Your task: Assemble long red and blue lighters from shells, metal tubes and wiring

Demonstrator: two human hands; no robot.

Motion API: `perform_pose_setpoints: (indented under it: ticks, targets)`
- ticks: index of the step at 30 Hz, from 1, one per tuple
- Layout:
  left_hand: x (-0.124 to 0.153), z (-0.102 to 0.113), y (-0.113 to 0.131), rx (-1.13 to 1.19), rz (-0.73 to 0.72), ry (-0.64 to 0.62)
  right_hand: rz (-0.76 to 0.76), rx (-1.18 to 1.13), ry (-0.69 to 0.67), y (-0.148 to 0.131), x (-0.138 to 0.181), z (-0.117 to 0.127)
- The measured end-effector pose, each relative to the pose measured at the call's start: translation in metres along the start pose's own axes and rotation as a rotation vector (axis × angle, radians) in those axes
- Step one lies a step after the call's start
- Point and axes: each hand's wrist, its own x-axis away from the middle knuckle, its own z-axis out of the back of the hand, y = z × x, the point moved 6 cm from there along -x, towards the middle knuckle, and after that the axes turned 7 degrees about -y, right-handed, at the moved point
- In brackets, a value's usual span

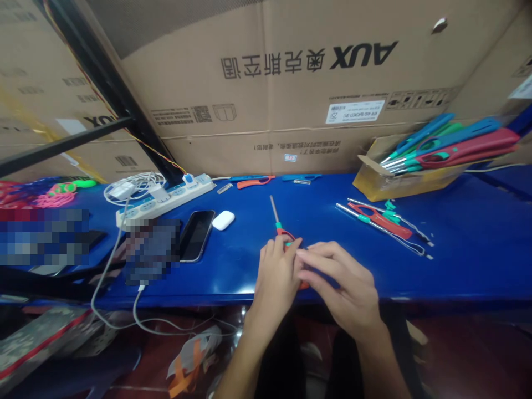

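Both my hands meet at the front edge of the blue table (257, 266). My left hand (276, 277) and my right hand (336, 282) are closed round the red handle of a long-nosed lighter (279, 223). Its metal tube points away from me, with a green collar where the tube meets the handle. Most of the handle is hidden under my fingers.
A cardboard box (374, 183) of coloured lighters stands at the back right; loose lighter parts (380, 220) lie before it. A phone (197, 235), a white earbud case (223, 220) and a power strip (166, 199) with cables lie left. Large cartons (291, 83) wall the back.
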Motion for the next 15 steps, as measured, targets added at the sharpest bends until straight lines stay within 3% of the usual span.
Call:
perform_pose_setpoints:
  ticks: [8,15]
  targets:
    - [-0.001,0.004,0.0,0.058,0.016,0.008,-0.101,0.033,0.043,-0.004,0.003,0.013]
    - [0.0,0.001,-0.006,0.081,0.022,0.038,-0.034,0.085,-0.027,-0.012,0.007,0.013]
